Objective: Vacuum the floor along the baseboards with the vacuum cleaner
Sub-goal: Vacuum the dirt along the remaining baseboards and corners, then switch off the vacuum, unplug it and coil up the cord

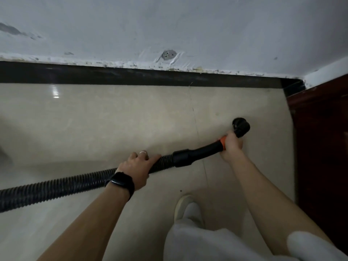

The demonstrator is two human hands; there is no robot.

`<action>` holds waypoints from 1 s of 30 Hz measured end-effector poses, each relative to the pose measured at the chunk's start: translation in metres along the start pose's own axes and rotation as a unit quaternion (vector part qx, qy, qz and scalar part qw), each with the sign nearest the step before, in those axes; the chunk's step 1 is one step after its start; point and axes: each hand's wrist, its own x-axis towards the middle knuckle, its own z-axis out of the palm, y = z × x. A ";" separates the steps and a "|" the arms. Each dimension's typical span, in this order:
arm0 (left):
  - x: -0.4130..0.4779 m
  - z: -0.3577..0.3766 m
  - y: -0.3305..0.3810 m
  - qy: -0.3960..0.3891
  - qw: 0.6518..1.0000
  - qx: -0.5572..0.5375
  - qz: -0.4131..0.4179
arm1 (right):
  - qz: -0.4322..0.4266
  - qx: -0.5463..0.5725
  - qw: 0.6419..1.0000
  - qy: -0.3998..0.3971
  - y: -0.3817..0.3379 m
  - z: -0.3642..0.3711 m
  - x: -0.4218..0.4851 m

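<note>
Wall (pixel 188 25): pale, scuffed, with a grey smear (pixel 11 30) at upper left. Round patched spot (pixel 169 54) low on the wall. Dark red wooden furniture (pixel 320 147) along the right edge. Pale shoe (pixel 183 206) and white trouser leg (pixel 197 242) at the bottom.

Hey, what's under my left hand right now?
The black ribbed hose runs under the left hand, whose fingers curl over it. The stretch of hose beneath the palm is covered, so its surface there cannot be seen.

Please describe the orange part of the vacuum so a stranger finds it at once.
Follow the black ribbed hose rightwards across the beige tiled floor. Beyond the smooth black tube, the right hand grips an orange plastic collar, the only brightly coloured part.
</note>
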 end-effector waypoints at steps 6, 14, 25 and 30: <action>-0.031 -0.008 -0.056 0.028 0.996 -0.040 -0.070 | -0.019 -0.002 0.997 -0.074 0.005 0.078 -0.025; -0.129 -0.026 -0.098 -0.073 0.974 -0.023 -0.212 | -0.039 -0.176 0.967 -0.181 0.038 0.173 -0.134; -0.305 -0.122 -0.010 -0.117 0.933 -0.155 -0.303 | 0.168 -0.226 0.915 -0.290 -0.014 0.096 -0.271; -0.398 -0.194 0.032 -0.068 0.918 -0.188 -0.343 | 0.246 -0.124 0.897 -0.346 -0.064 0.030 -0.379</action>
